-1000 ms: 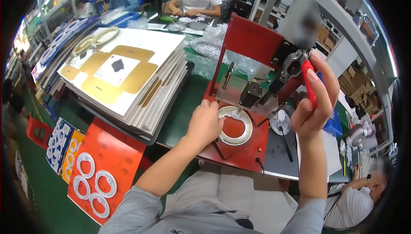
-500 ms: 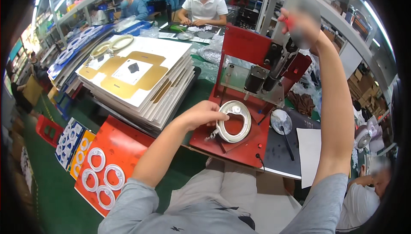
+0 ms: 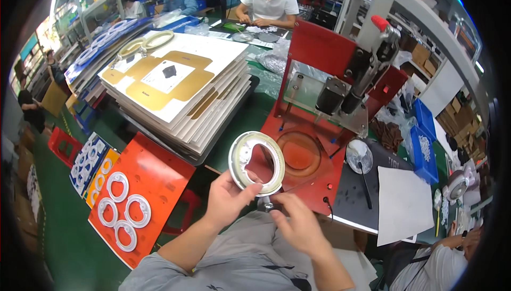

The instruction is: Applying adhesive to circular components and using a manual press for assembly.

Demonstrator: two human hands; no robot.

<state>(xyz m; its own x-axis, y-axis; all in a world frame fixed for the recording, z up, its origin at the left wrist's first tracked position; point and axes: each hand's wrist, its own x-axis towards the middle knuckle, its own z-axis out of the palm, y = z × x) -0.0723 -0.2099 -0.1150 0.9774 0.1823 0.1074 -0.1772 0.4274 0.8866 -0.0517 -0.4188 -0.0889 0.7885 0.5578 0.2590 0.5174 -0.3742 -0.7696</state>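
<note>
My left hand (image 3: 226,200) grips a white ring-shaped housing (image 3: 237,158) by its lower left rim, raised and tilted in front of the red press. The thumb lies over the rim. A small metal fitting (image 3: 268,205) sticks out of the ring's lower edge, and my right hand (image 3: 301,224) pinches it between thumb and fingers. Behind them stands the red press with its round fixture (image 3: 299,155) bare. The press's lever with a red handle (image 3: 379,23) points up, and no hand is on it.
At the left lies a red sheet (image 3: 154,168) with several white rings. Behind it rises a tall stack of boards (image 3: 213,112) with two rings on top. Right of the press are a clear round dish (image 3: 359,157), a white sheet (image 3: 404,206) and blue bins (image 3: 424,147). Co-workers sit around.
The ring has left the press base and come toward me in my left hand. My right hand has let go of the lever and come down to the ring's fitting. The view has shifted.
</note>
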